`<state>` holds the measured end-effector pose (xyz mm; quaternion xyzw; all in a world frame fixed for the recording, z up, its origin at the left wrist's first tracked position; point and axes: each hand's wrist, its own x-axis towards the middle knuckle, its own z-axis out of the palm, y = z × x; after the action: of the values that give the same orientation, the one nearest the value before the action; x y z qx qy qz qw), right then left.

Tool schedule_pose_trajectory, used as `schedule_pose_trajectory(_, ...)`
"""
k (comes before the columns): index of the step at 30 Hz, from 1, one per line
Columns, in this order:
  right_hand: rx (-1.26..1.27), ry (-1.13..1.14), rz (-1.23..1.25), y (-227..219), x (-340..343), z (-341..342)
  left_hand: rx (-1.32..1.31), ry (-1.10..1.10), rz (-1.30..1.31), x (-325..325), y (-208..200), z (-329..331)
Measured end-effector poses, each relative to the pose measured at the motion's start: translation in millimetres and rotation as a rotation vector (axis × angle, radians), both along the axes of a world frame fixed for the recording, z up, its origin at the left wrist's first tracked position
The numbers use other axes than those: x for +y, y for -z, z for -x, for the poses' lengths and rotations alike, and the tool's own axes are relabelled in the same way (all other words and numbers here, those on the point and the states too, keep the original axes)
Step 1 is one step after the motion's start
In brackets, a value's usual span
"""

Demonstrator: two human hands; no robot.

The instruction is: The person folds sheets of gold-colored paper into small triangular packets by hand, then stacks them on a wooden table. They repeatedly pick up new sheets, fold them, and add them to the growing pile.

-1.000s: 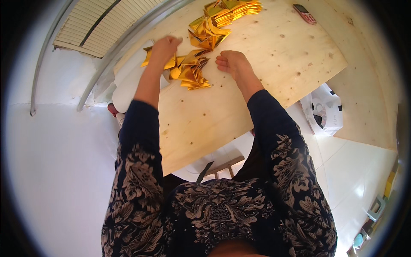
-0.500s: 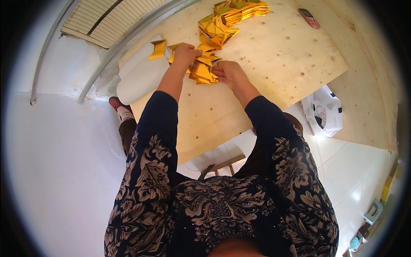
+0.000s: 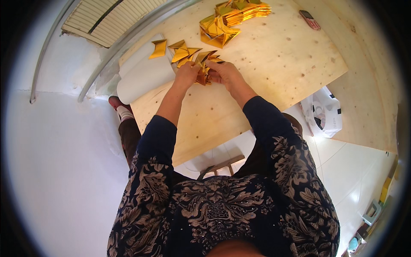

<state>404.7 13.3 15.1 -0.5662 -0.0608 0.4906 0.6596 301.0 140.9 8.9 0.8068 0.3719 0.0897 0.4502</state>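
A cluster of shiny folded gold paper [image 3: 205, 59] is between my hands above the wooden board. My left hand [image 3: 187, 75] pinches its left side, fingers closed. From the right, my right hand [image 3: 227, 75] grips the same paper with thumb and fingers. My fingers hide part of it, so I cannot tell how many pieces they hold. Just beyond my left hand lie several loose gold paper pieces [image 3: 180, 50], and a single gold piece [image 3: 159, 48] rests on a white sheet [image 3: 145, 77].
Farther off, a long stack of nested gold paper pieces [image 3: 244, 15] curves along the board [image 3: 274, 55]. A red mobile phone [image 3: 309, 19] lies at the far right. A white plastic bag [image 3: 327, 113] stands beyond the board's right edge. A ribbed radiator [image 3: 107, 19] is at the far left.
My left hand has come nearer, and both hands have closed on the gold paper. A gap now separates this paper from the far stack. The loose pieces at left are more exposed.
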Motion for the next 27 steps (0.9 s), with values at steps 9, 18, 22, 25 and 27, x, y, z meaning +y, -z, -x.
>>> schedule_pose_trajectory(9,-0.344,-0.065,0.141,7,-14,7,-0.207,0.030,0.146,-51,-1,20)
schedule_pose_trajectory(18,-0.337,-0.084,-0.315,-44,-132,104,-0.558,0.043,0.828,-125,-47,95)
schedule_pose_trajectory(22,-0.289,-0.114,-0.257,-56,-173,134,-0.536,0.116,0.994,-175,-61,118)
schedule_pose_trajectory(25,-0.358,-0.098,-0.137,-63,-189,144,-0.590,0.173,1.044,-202,-82,123)
schedule_pose_trajectory(27,-0.556,-0.089,-0.137,-70,-198,148,-0.654,0.189,0.990,-218,-93,125)
